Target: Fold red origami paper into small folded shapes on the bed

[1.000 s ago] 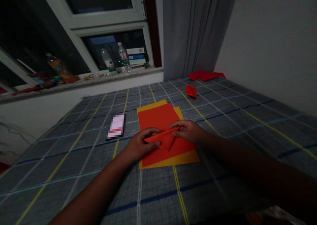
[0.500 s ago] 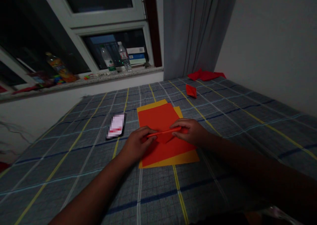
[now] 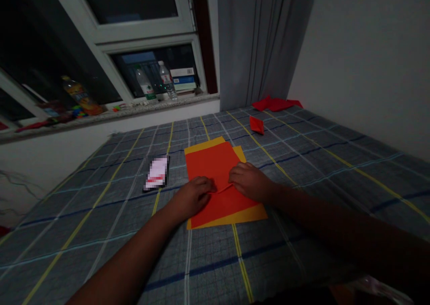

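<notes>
A folded piece of red paper (image 3: 222,187) lies low over a larger red sheet (image 3: 215,159), and the two nearly blend in colour. My left hand (image 3: 193,197), its fingers curled, grips the folded paper's left end. At the right end my right hand (image 3: 250,180) has its fingers bent down over the paper, with the thumb hidden. Both hands rest close to the red sheet. Yellow sheets (image 3: 247,216) stick out from under it at the top, right and bottom.
Left of the sheets lies a phone (image 3: 156,173) on the checked bedcover (image 3: 110,233). Farther back are a small folded red paper piece (image 3: 256,125) and more red paper (image 3: 277,104) by the curtain (image 3: 265,40). Bottles (image 3: 167,80) and books (image 3: 183,79) stand on the windowsill (image 3: 134,108).
The folded paper, held up between fingers and thumbs before, is now lower and flatter against the red sheet. Both hands have turned over it, fingers curling downward.
</notes>
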Demonstrator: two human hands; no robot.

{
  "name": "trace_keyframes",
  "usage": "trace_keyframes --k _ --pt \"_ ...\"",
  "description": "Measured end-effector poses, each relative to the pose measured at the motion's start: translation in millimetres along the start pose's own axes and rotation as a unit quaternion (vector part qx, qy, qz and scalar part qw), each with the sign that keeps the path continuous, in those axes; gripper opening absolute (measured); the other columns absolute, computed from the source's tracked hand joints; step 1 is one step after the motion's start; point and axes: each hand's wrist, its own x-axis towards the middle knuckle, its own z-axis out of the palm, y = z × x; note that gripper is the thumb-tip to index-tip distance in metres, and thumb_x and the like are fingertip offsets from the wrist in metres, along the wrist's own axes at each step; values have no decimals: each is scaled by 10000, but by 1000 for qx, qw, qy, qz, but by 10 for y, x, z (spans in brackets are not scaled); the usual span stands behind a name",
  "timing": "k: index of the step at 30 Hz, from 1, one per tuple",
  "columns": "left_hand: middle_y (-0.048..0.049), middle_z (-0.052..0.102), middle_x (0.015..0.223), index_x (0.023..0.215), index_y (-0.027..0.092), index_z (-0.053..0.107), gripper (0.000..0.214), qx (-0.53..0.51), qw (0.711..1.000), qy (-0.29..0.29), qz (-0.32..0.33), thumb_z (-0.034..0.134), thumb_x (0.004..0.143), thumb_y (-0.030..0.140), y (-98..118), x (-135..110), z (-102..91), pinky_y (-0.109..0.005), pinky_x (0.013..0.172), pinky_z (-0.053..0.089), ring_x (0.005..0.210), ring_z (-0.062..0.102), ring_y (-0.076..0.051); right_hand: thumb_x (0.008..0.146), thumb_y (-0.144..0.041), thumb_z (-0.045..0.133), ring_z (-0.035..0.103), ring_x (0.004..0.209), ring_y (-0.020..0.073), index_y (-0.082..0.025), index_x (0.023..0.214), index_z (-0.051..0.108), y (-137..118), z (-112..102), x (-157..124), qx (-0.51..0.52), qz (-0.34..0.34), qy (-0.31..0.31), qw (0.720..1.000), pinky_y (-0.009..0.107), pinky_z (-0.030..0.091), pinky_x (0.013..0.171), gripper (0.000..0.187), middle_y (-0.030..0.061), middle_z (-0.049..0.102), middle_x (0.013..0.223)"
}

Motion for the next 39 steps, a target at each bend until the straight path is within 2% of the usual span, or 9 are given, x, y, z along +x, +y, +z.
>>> trace_keyframes --k 3,7,11,17,23,28,32,36,39 --pt "-98 635 1183 1147 205 682 268 -8 999 -36 3 576 905 163 20 -30 -63 -388 992 475 1101 596 -218 911 -141 545 532 991 234 -179 995 659 4 -16 2 -13 -11 -43 999 362 387 890 147 80 669 1034" --pt "-94 649 1172 1114 212 702 231 -2 999 -37 -4 562 931 191 30 -42 -82 -400 981 474 1098 599 -223 914 -182 566 537 1017 239 -179 1052 669 42 -76 -6 -5 -30 -71 997 377 378 912 173 87 675 1084" --pt "-82 653 1164 1107 224 701 215 -13 999 -34 -1 569 940 195 4 -24 -43 -400 983 474 1107 592 -218 934 -278 584 525 1067 261 -187 1084 698 31 -117 -4 -7 -48 -64 997 417 369 935 210 94 692 1102" --pt "-87 667 1135 1095 215 708 232 -21 999 -50 1 526 957 177 -9 2 -57 -373 967 492 1077 617 -205 971 -216 517 560 1068 237 -197 1120 702 -42 -37 7 -6 -92 -68 993 398 375 945 239 84 710 1115" --pt "-88 684 1110 1108 206 709 246 -20 998 -61 -5 523 953 164 -5 3 -90 -362 955 500 1062 632 -203 956 -201 531 600 1074 235 -191 1195 685 -3 51 -22 8 -86 -75 993 405 386 962 284 78 725 1131" --pt "-97 655 1131 1068 178 707 218 4 999 -48 -8 515 963 167 43 23 -52 -356 969 488 1070 607 -204 939 -166 528 611 1061 240 -166 1202 680 -63 0 -18 -11 -77 -85 993 398 404 946 304 98 723 1133" --pt "-103 653 1105 1113 168 683 209 51 998 -44 -18 532 974 212 70 50 2 -384 962 498 1057 606 -223 930 -187 544 622 1026 257 -156 1191 671 -129 -21 -31 -42 -75 -98 991 429 402 943 292 104 720 1125" --pt "-95 672 1114 1147 169 664 219 71 997 -30 -6 523 988 223 75 34 9 -386 955 512 1054 616 -224 958 -182 497 627 1038 250 -150 1207 643 -138 12 -47 -53 -83 -79 992 478 348 1010 290 105 709 1153" --pt "-95 678 1161 1163 173 652 228 66 998 -24 6 505 1002 242 83 1 -14 -381 978 514 1105 618 -225 976 -178 476 619 1038 229 -167 1201 636 -128 15 -39 -40 -87 -59 994 452 338 1020 276 86 706 1154"
